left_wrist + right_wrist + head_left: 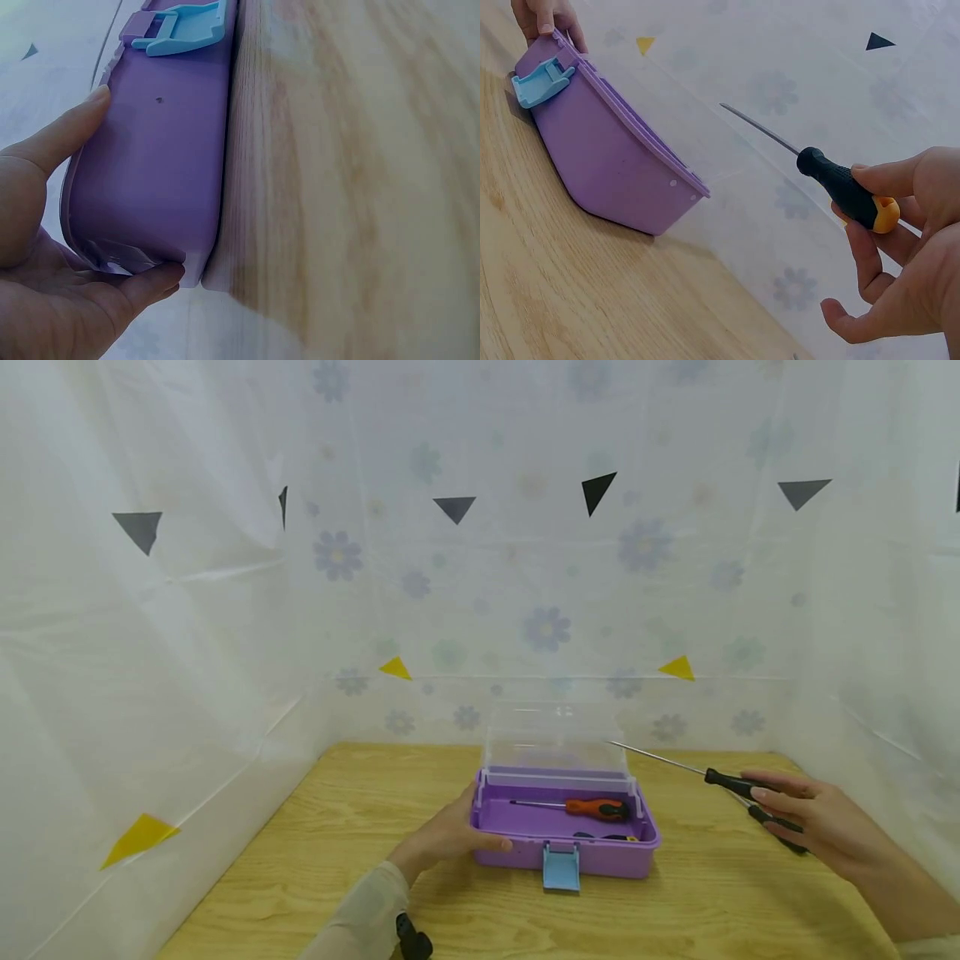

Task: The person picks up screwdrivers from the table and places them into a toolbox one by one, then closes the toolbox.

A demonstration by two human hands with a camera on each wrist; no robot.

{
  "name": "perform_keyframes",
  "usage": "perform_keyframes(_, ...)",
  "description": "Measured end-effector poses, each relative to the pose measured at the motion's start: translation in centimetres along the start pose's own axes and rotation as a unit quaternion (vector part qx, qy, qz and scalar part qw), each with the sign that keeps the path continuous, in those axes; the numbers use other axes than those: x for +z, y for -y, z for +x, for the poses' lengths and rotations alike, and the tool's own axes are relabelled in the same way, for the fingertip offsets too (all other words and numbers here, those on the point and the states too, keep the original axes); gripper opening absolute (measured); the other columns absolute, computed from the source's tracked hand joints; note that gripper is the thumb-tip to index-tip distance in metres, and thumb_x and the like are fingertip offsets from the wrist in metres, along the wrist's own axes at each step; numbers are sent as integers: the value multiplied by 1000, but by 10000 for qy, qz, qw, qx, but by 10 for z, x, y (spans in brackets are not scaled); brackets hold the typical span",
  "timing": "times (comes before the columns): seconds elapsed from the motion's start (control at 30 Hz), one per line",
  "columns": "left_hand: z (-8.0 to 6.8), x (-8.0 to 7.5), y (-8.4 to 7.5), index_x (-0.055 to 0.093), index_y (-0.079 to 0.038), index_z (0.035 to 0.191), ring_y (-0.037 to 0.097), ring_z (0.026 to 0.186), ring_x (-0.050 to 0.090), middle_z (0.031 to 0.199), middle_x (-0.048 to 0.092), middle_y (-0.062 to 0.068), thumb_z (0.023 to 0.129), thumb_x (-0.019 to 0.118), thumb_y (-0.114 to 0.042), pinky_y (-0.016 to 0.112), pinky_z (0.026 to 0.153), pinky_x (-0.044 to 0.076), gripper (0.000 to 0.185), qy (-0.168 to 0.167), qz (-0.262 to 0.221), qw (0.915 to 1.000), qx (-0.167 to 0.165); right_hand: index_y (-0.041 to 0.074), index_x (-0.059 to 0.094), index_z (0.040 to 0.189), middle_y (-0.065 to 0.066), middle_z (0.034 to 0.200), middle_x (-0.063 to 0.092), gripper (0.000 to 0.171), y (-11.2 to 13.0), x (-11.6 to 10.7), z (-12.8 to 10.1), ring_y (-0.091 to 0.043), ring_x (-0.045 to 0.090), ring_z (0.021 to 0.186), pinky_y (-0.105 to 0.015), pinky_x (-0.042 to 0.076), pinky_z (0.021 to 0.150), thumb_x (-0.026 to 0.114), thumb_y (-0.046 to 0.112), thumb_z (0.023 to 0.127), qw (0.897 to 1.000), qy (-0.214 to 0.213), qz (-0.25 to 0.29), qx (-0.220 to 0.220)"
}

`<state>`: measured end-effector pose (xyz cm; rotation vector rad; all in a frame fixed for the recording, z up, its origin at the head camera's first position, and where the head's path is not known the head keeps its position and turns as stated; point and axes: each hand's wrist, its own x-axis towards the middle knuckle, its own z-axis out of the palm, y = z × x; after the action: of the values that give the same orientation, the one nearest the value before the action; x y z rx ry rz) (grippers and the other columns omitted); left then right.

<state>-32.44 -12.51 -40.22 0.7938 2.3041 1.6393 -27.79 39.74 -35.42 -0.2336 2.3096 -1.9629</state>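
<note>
1. Left hand [442,839]: fingers curled round the left end of the purple toolbox [564,831], steadying it at mid-table, clear lid [557,743] raised
2. Orange-handled screwdriver [585,808]: lay inside the box
3. Right hand [813,822]: gripped black-handled screwdrivers [738,789], shafts aimed at the box; loading step appeared under way, next move calling for lowering the tips past the lid
4. Table [315,843]: light wood, enclosed by floral plastic sheeting [547,627] bearing triangle markers
</note>
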Motion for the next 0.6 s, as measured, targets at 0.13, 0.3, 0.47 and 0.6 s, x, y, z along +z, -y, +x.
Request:
perform_keyframes(0.13,0,0,-1,6,-14,167,41,141,42,157,42,14,82,89,-23,62,118,24,119,5,-7,10000,-11,26,68,138,11,126,52,32,6,9,5,-14,60,103,-35,58,86,56,20,109,9999,39,-140,-15)
perform_keyframes(0.3,1,0,0,5,-14,167,41,142,41,159,39,17,82,89,-24,61,118,24,119,4,-2,10000,2,21,67,140,6,130,48,33,9,19,9,-12,54,105,-34,57,88,56,19,109,9998,109,-120,-118)
perform_keyframes(0.47,0,0,-1,5,-14,167,41,141,42,158,41,18,82,89,-25,62,118,23,120,-64,-15,9999,-111,18,68,139,15,129,53,33,10,27,14,-5,57,113,-32,56,90,54,14,109,9989,398,-24,-252)
perform_keyframes(0.6,-1,1,-1,5,-13,167,41,140,44,157,41,20,82,89,-24,61,118,23,120,-55,-56,9999,-98,17,67,140,16,129,54,33,10,31,17,-1,58,114,-32,55,91,53,14,110,9982,528,-53,-292)
